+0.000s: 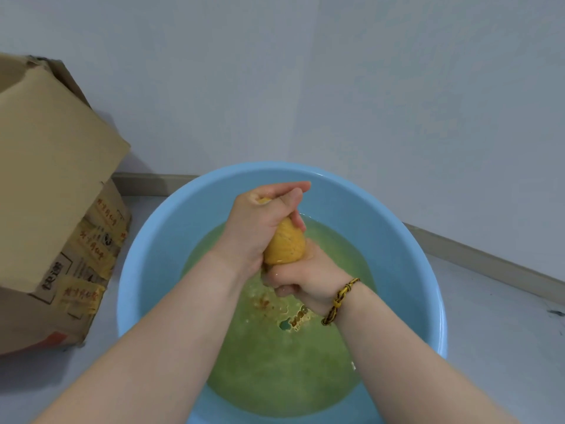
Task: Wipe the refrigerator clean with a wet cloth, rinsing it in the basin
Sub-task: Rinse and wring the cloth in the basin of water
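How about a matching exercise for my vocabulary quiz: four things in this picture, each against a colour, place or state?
1 cloth
2 basin
3 cardboard box
4 bracelet

A on the right wrist
B light blue, holds greenish water
C brown, left of the basin
D yellow, bunched up

Pairs: 1-D, 2-B, 3-C, 4-A

Soft, even, bright light fills the scene. Faint shadows lie beside the brown cardboard box (55, 179) and the round light-blue plastic basin (408, 270). Small glints show on the wet right hand (305, 283). The grey skirting board (489, 260) bows near the edge; detail is slightly soft.
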### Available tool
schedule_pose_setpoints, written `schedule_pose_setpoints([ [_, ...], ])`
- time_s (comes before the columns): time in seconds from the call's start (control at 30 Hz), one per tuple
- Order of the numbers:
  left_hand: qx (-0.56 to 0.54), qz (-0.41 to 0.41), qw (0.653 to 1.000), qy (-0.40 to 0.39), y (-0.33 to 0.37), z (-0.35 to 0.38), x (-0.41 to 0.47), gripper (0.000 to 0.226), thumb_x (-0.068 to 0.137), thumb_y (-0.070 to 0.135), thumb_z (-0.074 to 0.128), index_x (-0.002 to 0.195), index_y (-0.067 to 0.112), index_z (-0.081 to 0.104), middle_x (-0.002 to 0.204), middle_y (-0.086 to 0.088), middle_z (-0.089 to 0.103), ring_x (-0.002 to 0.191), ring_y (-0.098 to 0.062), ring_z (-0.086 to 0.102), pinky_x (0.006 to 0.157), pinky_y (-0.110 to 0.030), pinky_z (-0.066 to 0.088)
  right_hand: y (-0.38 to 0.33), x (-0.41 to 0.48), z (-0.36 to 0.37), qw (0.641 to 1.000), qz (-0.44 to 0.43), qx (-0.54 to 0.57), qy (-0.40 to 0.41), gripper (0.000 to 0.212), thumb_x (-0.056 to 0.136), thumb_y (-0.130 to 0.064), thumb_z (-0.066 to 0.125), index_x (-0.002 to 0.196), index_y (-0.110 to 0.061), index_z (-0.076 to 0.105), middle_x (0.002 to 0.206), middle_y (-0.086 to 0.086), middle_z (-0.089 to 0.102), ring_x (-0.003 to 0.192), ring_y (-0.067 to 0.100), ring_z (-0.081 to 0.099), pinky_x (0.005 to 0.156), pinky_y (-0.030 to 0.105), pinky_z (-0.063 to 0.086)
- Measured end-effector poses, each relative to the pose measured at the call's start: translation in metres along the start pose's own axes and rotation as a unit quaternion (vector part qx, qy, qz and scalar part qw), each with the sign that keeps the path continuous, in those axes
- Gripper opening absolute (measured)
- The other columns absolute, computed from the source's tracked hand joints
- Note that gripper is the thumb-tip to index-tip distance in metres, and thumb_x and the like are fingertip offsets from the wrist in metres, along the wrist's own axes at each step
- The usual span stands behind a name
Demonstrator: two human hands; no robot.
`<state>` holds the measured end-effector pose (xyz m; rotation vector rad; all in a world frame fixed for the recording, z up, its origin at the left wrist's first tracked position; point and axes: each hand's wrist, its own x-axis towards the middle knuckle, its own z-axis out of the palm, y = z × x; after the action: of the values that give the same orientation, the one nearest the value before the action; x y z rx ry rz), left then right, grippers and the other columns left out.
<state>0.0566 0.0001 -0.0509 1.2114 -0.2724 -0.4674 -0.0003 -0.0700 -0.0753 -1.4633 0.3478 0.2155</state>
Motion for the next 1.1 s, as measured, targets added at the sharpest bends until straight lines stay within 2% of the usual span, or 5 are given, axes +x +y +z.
schedule_pose_setpoints([
  [0.57,-0.152,-0.159,0.976,0.001,-0.017,-0.009,0.007,0.036,0.072,0.020,0.060,0.107,0.021,0.055,0.080,0.001,0.069,0.072,-0.012,0.064,0.070,-0.027,0.053,-0.008,-0.006,-0.022,0.978,0.056,-0.197,0.027,0.031,0.066,-0.030,0.078,0.072,-0.016,0.052,0.050,-0.007,0.050,0.038,0.004,0.043,0.038,0.015,0.033],
  [0.7,-0.072,-0.239,0.963,0.097,-0.017,0.001,0.005,0.019,0.082,0.044,0.056,0.095,0.030,0.054,0.109,0.000,0.059,0.089,-0.016,0.057,0.092,-0.038,0.039,-0.005,-0.008,-0.030,0.795,-0.043,-0.550,0.251,0.033,0.078,-0.030,0.066,0.103,-0.016,0.049,0.095,0.000,0.062,0.092,0.020,0.059,0.065,0.023,0.037],
  [0.83,-0.086,-0.235,0.958,0.140,-0.023,0.015,0.002,0.085,0.063,0.045,0.076,0.132,0.008,0.042,0.114,-0.015,0.059,0.099,-0.026,0.060,0.096,-0.043,0.046,0.013,-0.001,-0.018,0.648,-0.220,-0.647,0.337,0.046,0.031,-0.009,0.085,0.066,-0.010,0.055,0.056,0.000,0.057,0.043,0.017,0.056,0.034,0.015,0.028],
  [0.97,-0.055,-0.170,0.959,0.221,-0.028,0.013,0.002,0.014,0.071,0.004,0.069,0.081,0.012,0.063,0.077,-0.008,0.061,0.059,-0.014,0.055,0.053,-0.019,0.046,0.016,-0.004,-0.002,0.699,-0.229,-0.590,0.333,0.047,0.032,-0.013,0.086,0.071,-0.010,0.059,0.054,-0.002,0.058,0.040,0.015,0.056,0.034,0.016,0.027],
  [1.1,-0.001,-0.069,0.981,0.181,-0.020,0.017,0.000,0.029,0.063,-0.007,0.059,0.051,0.019,0.060,0.058,-0.003,0.062,0.059,-0.019,0.058,0.062,-0.026,0.050,0.011,-0.011,0.006,0.881,-0.122,-0.363,0.277,0.038,0.081,-0.020,0.062,0.115,-0.017,0.048,0.084,-0.008,0.058,0.080,0.017,0.058,0.053,0.016,0.030],
])
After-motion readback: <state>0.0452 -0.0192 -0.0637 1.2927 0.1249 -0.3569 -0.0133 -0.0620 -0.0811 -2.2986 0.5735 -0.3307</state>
